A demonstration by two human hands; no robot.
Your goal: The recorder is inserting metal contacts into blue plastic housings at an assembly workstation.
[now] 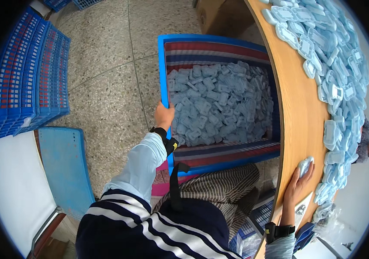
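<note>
My left hand [164, 115] is closed over the near-left rim of a large blue crate [163, 69]. The crate has a striped lining and holds a heap of small pale blue plastic pieces [214, 101]. On the wooden table [297, 112], my right hand [299, 181] has its fingers around a pale blue plastic piece [306, 164], which they partly cover. Beyond that hand, a long pile of similar pale blue plastic pieces [340, 90] runs along the right part of the tabletop.
Stacked blue crates [24, 77] stand at the left on the speckled floor [102, 52]. Near them is a blue board [65, 168]. A cardboard box [223, 17] sits behind the lined crate. Clear plastic bags [329, 216] lie at the table's lower right. Another person's sleeve [365, 138] shows across the table.
</note>
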